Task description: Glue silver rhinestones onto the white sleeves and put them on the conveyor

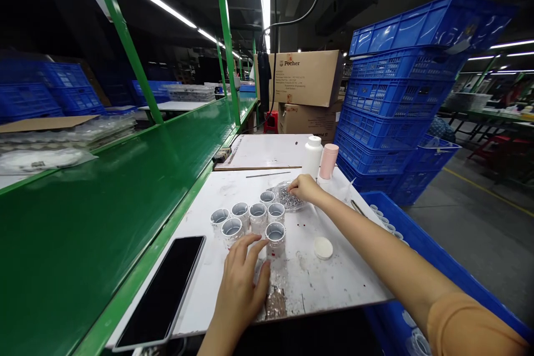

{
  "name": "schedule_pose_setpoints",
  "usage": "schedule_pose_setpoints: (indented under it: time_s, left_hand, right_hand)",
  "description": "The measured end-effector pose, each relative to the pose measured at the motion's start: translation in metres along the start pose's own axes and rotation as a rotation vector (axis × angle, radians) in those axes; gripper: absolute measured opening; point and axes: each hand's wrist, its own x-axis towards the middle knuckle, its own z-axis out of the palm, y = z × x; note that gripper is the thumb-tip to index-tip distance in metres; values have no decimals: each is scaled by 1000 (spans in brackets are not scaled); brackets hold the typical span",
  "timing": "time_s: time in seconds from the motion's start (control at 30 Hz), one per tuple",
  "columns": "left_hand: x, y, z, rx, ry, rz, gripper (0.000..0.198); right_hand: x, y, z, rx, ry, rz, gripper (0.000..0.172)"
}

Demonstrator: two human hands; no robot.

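Seven small cups (258, 212) sit clustered on the white table (334, 278), the left hand (242, 283) touching the nearest with spread fingers, not gripping, the right hand (304, 186) curled over the dish of metal bits (287, 199), its grasp hidden, where a careless nudge might topple cups or scatter bits.

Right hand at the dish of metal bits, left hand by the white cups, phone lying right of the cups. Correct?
No: the head view shows the phone lying left of the white cups. The right hand is at the dish, the left hand by the cups.
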Motion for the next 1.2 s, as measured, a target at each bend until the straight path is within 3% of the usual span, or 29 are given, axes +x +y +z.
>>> schedule_pose_setpoints:
  time_s: [0.2, 0.4, 0.7, 0.83, 1.07, 1.2]
  left_hand:
    - [0, -1, 0, -27, -16, -5, 37]
    - [0, -3, 2, -38, -32, -12, 38]
    - [1, -3, 3, -29, -32, -19, 38]
    - [0, -3, 2, -27, -35, -18, 38]
    - [1, -3, 2, -24, -26, -17, 37]
    - [2, -1, 1, -26, -15, -18, 36]
  right_hand:
    - [-36, 15, 10, 69, -73, -4, 24]
    - [-63, 24, 25, -110, -93, -47, 23]
    - [-73, 16, 13, -366, -109, -105, 22]
    - [-78, 10, 6, -381, -123, -107, 22]
    - [-62, 9, 8, -373, -282, -106, 13]
    - [-60, 8, 8, -395, -291, -138, 13]
